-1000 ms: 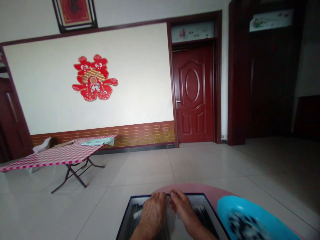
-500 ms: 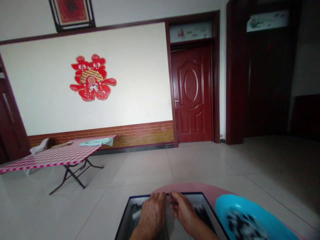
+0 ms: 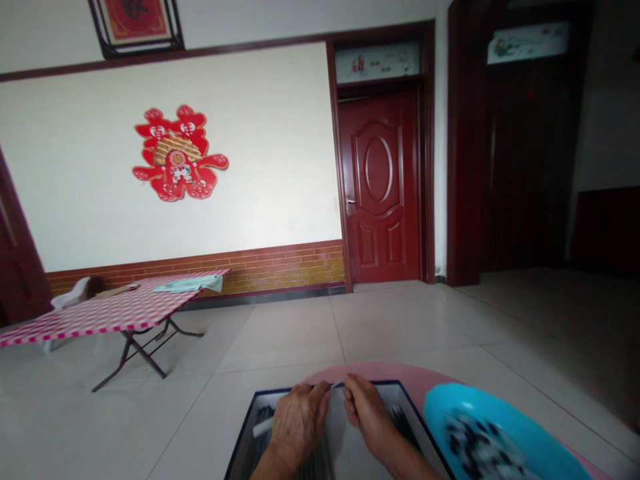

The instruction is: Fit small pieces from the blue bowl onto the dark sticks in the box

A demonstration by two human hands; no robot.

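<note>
Tray (image 3: 350,453) beneath hands (image 3: 300,415) (image 3: 367,412), basin (image 3: 543,437) at right, pieces (image 3: 483,445) seemingly inside

2 hands (image 3: 301,415) seemingly pinch a thin piece (image 3: 337,385).

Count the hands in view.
2: the left hand over dark rods in the tray; the right hand, also over the tray, nearer the blue basin. No others show.

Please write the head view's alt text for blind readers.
A person's left hand and right hand seem to pinch something thin above a dark-rimmed tray of slim dark pieces. A blue basin of black-and-white items is alongside, a red door beyond.
</note>
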